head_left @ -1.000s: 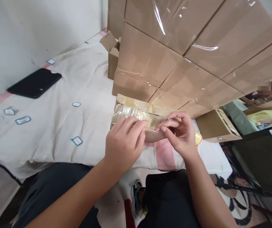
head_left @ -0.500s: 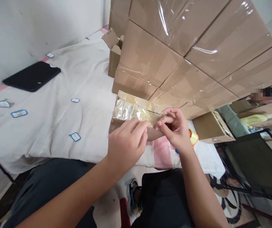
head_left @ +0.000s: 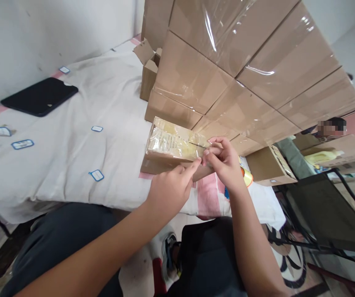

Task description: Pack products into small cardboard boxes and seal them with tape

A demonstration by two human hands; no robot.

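Observation:
On the table in front of me lies a long, narrow cardboard box point(head_left: 165, 159) with shiny clear packing tape point(head_left: 165, 140) over its top. My left hand point(head_left: 173, 183) is at the box's front edge, index finger stretched along it and the other fingers curled under. Whatever lies beneath those curled fingers is hidden. At the box's right end my right hand point(head_left: 223, 159) is closed, thumb and fingertips pinching what looks like the tape there. The fingertips of both hands nearly meet. A dark slit or line shows on the box top beside the right fingers.
Behind the box rises a stack of taped cartons point(head_left: 196, 70). A small open box point(head_left: 149, 78) stands left of it. A yellow-orange roll point(head_left: 247, 176) and an open carton point(head_left: 266, 165) are at right. A black flat case point(head_left: 41, 97) and blue-edged labels point(head_left: 97, 175) lie left. A person point(head_left: 332, 126) is far right.
My left hand has moved slightly right and down, its index finger now straighter. More of the box's front side shows. The right hand keeps its pinch; the view has shifted slightly.

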